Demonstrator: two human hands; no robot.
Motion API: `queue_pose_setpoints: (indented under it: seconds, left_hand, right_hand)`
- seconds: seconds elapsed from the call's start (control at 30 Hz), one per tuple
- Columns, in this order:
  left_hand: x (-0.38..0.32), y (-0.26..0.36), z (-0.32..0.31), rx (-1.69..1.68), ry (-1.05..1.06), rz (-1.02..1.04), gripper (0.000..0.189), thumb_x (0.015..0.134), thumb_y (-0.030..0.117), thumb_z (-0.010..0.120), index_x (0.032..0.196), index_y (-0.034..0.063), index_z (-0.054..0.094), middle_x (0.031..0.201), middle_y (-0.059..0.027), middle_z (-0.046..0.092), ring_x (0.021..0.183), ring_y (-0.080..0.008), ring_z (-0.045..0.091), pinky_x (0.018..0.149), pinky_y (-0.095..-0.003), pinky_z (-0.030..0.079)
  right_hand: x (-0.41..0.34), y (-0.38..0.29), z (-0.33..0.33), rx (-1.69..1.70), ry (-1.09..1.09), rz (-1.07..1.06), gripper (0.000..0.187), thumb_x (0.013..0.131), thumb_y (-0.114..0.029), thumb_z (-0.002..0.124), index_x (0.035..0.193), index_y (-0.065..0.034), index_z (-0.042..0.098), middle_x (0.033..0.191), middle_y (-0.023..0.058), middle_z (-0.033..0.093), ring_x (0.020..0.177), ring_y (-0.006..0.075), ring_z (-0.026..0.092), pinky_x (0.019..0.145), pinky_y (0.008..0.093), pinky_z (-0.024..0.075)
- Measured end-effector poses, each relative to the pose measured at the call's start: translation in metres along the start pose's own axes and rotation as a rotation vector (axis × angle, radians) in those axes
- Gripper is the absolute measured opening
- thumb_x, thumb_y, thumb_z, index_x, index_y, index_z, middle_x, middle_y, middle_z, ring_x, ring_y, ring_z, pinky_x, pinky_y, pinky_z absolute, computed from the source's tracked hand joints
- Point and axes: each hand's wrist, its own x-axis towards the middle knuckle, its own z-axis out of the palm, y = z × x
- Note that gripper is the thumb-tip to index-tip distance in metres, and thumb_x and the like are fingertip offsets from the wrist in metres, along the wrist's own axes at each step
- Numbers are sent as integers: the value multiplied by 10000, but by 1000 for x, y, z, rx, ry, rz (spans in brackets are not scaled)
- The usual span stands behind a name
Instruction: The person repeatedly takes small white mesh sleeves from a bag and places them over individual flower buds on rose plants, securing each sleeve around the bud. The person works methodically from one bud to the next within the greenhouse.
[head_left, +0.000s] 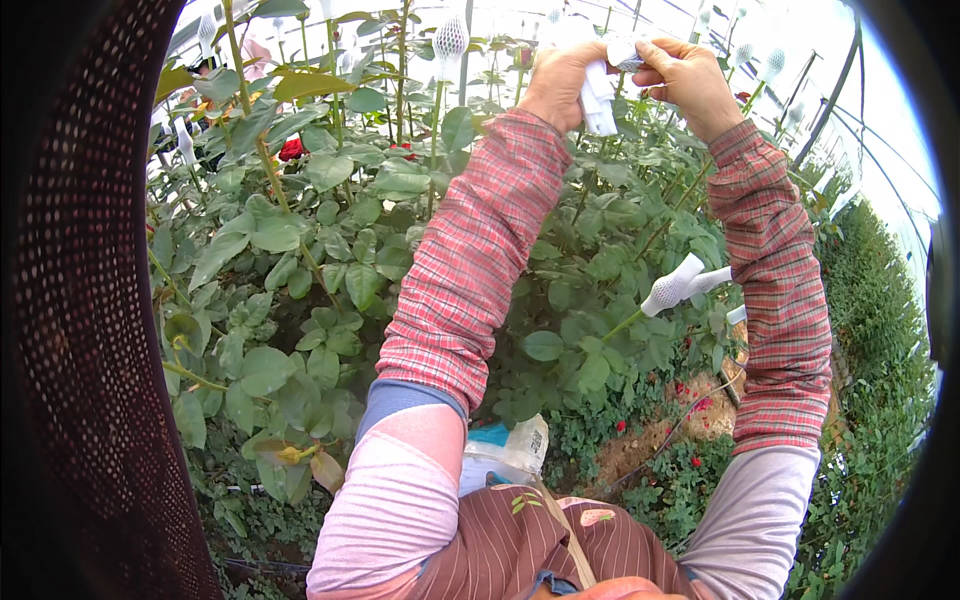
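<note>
Both hands are raised at the top of the view, among tall rose stems. My left hand (562, 82) grips a bundle of white foam net sleeves (598, 101) that hangs below its palm. With thumb and fingers, my right hand (679, 79) pinches a white foam net (625, 54) that lies between the two hands. Whether a rose bud is inside that net cannot be told. Left of the hands, another foam net (451, 39) covers the top of an upright stem. Lower right, a netted stem (671, 286) leans beside my right forearm.
Dense rose leaves (364, 277) fill the space before me. A dark mesh edge (97, 300) runs down the left side. A white and blue bag (504, 454) is at my waist. A hose (675, 431) crosses soil at lower right, and greenhouse poles (829, 97) stand upper right.
</note>
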Motion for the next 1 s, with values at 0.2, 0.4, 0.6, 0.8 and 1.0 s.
queue_pose_setpoints:
  seconds: [0.2,0.4,0.6,0.8,1.0]
  left_hand:
    - [-4,0,2,17,-21,0,262,929,171,675,1102,-22,641,905,-109,670,689,-194,659,576,-329,568]
    - [-8,8,-5,-43,-103,-117,271,900,175,727,1071,-17,645,886,-96,663,668,-191,655,568,-322,561]
    - [-16,12,8,118,-3,-20,280,898,156,729,1089,-35,654,943,-120,700,748,-206,697,562,-309,559]
    - [-20,22,10,178,-15,-35,274,904,132,704,1098,-55,656,976,-146,718,771,-205,707,567,-299,562]
    - [-15,22,16,234,3,-125,280,919,137,674,1117,-60,650,983,-169,722,737,-203,702,553,-297,559]
  right_hand:
    - [-7,-10,-2,-169,41,-127,270,980,-227,659,1137,-16,718,939,58,740,764,108,708,609,240,530]
    - [-6,-9,-2,173,-7,159,263,1014,-187,581,1203,-21,658,1040,66,699,868,138,692,660,287,559]
    - [-3,-3,-14,341,-178,230,270,1019,-194,608,1231,-27,622,1021,33,667,857,118,662,706,269,578]
    - [-1,-4,-13,155,-187,138,284,1002,-185,636,1244,-37,632,986,21,664,835,98,647,716,258,578]
    - [3,-3,-24,129,-219,67,262,996,-181,646,1221,-48,661,947,12,657,801,81,624,729,271,585]
